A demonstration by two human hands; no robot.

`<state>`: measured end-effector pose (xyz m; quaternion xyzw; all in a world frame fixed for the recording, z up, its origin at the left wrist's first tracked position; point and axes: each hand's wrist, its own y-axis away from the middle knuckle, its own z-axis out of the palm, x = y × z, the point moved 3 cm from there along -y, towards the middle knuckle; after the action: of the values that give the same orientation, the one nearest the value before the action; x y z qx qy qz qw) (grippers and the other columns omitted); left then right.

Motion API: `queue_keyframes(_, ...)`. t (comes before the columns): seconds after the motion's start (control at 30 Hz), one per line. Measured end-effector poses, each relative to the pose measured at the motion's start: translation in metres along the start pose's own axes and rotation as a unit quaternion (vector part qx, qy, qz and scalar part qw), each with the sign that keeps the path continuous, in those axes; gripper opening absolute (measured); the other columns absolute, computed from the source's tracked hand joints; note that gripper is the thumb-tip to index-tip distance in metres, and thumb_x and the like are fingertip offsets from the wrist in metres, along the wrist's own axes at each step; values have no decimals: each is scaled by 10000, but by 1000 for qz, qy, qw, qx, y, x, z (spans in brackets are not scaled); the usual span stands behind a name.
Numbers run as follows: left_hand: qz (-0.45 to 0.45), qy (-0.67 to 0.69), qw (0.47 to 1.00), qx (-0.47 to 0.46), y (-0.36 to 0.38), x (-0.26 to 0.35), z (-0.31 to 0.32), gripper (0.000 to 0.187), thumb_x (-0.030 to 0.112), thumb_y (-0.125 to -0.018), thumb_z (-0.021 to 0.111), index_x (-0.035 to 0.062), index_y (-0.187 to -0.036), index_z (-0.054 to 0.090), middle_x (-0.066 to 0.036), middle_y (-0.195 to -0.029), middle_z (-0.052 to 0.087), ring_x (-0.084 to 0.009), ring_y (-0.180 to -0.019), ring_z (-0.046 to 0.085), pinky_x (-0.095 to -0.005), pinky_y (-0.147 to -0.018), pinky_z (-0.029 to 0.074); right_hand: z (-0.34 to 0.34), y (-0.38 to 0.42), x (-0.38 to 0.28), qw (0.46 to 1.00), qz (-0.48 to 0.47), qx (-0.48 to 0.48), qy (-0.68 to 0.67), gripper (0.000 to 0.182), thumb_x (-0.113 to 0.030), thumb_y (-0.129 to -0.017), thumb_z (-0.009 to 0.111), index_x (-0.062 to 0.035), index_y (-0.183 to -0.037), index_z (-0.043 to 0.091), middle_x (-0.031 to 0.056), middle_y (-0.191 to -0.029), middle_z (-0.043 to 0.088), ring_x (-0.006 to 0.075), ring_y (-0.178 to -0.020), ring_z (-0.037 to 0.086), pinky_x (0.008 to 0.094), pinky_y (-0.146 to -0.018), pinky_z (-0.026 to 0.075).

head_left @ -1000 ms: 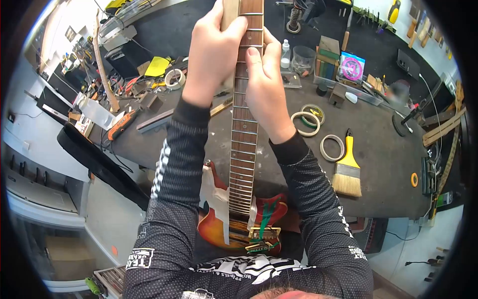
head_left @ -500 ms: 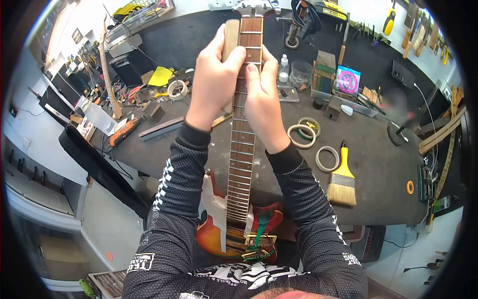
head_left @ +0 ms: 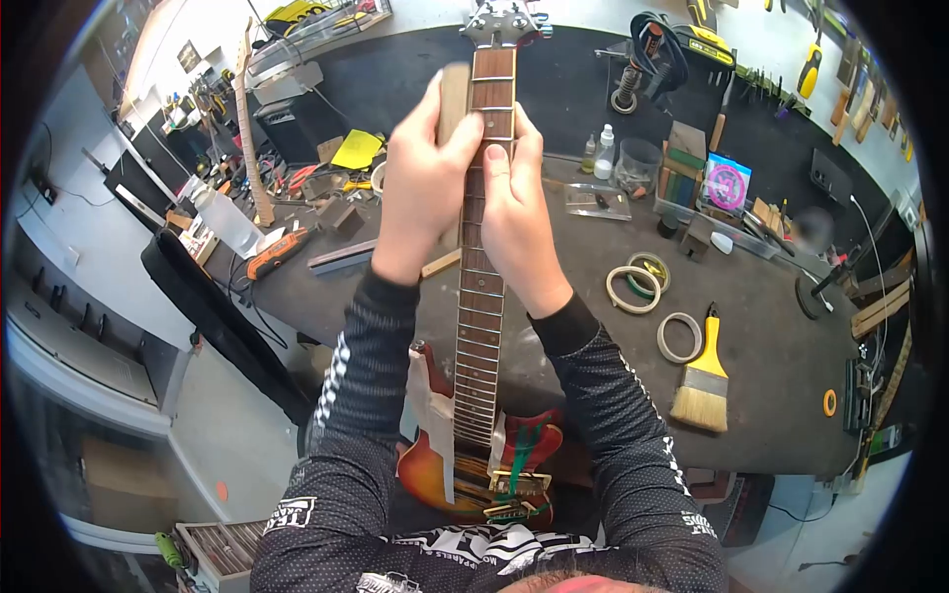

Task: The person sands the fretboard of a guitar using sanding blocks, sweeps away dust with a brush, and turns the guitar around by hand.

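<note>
An electric guitar [head_left: 427, 472] with a sunburst body lies in front of me, its fretted neck [head_left: 478, 262] pointing away to the headstock [head_left: 498, 24]. Pale tape and green tape cover parts of the body. My left hand [head_left: 425, 178] is closed round a pale wooden block [head_left: 453, 104] along the neck's left edge, its thumb at the fretboard. My right hand [head_left: 519, 217] grips the neck from the right, thumb on top near the upper frets and fingers wrapped behind.
On the dark bench [head_left: 771, 346], tape rolls [head_left: 633, 290] and a yellow-handled brush [head_left: 704, 385] lie to the right. An orange rotary tool [head_left: 278, 253] is at the left. Bottles [head_left: 604, 153] and boxes stand behind. Tools hang on the wall.
The view has shifted, so the bench items appear further right and lower. Both hands keep their hold and appear slightly lower along the neck; more of the headstock shows.
</note>
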<state>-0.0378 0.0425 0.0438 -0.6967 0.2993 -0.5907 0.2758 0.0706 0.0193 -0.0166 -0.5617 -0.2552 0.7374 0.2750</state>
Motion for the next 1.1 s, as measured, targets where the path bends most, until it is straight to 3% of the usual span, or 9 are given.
queue_keyframes(0.1, 59, -43, 997, -14, -51, 0, 6, 436, 170, -1041, 644, -25, -1431, 668, -166, -1044, 801, -199, -908, 747, -384, -867, 609, -3, -1, -1, 1000, 6, 4, 9, 542, -184, -1257, 398, -22, -1756, 263, 162, -1639, 520, 224, -1484, 541, 383, -1254, 432)
queue_keyframes(0.2, 37, -67, 997, 1, -20, 1, 1, 443, 139, -1047, 640, -37, -1454, 656, -151, -1108, 807, -191, -972, 757, -374, -918, 609, -3, 1, -1, 999, 28, 7, -13, 543, -177, -1256, 401, -32, -1760, 259, 155, -1623, 532, 205, -1464, 549, 372, -1246, 439)
queue_keyframes(0.3, -5, 34, 999, 34, 23, -4, 3, 484, 97, -1058, 628, -58, -1516, 620, -132, -1225, 803, -177, -1087, 755, -348, -997, 594, 0, 2, -3, 1000, 4, 8, 3, 543, -173, -1255, 402, -23, -1758, 262, 150, -1632, 519, 193, -1461, 548, 365, -1247, 437)
queue_keyframes(0.53, -7, -40, 999, -13, -11, 5, -2, 547, 101, -1054, 658, -63, -1570, 582, -179, -1274, 803, -190, -1168, 765, -343, -1024, 594, -2, 1, 0, 1000, 20, 9, 7, 538, -177, -1257, 395, -23, -1756, 268, 148, -1621, 527, 196, -1468, 543, 375, -1246, 445)
queue_keyframes(0.7, -7, 9, 1000, 8, 7, 3, -3, 541, 93, -1052, 643, -76, -1563, 582, -176, -1252, 804, -208, -1138, 773, -342, -1014, 594, 2, 2, -7, 999, 9, 1, 34, 565, -158, -1248, 407, -4, -1766, 241, 217, -1671, 469, 292, -1527, 511, 418, -1271, 426)
queue_keyframes(0.8, -19, 0, 1000, -14, -17, -2, -4, 544, 104, -1060, 646, -87, -1565, 579, -185, -1264, 799, -204, -1120, 769, -345, -1008, 595, -2, 0, 3, 1000, 21, 6, 11, 554, -181, -1258, 406, -38, -1773, 263, 145, -1653, 511, 210, -1470, 550, 375, -1248, 440)
queue_keyframes(0.9, 11, -34, 999, 30, 23, -4, -4, 563, 109, -1063, 651, -81, -1586, 564, -191, -1297, 799, -209, -1162, 771, -352, -1034, 592, 3, 2, -3, 1000, 1, 9, 13, 552, -183, -1258, 400, -39, -1772, 261, 142, -1633, 520, 201, -1459, 553, 371, -1233, 457)
queue_keyframes(0.93, -12, 37, 998, 54, 31, -4, -1, 578, 112, -1059, 656, -78, -1596, 555, -191, -1304, 803, -210, -1168, 777, -354, -1041, 592, 4, 1, -5, 1000, -6, 11, 19, 549, -185, -1259, 396, -39, -1771, 261, 140, -1625, 524, 197, -1455, 555, 369, -1226, 465)
queue_keyframes(1.1, -11, 12, 999, -48, -25, -12, -6, 521, 110, -1056, 652, -70, -1541, 596, -170, -1201, 809, -198, -1101, 784, -344, -996, 602, -4, 0, 5, 999, 23, 3, 38, 570, -171, -1254, 408, -37, -1782, 241, 155, -1649, 515, 220, -1472, 548, 370, -1256, 429)
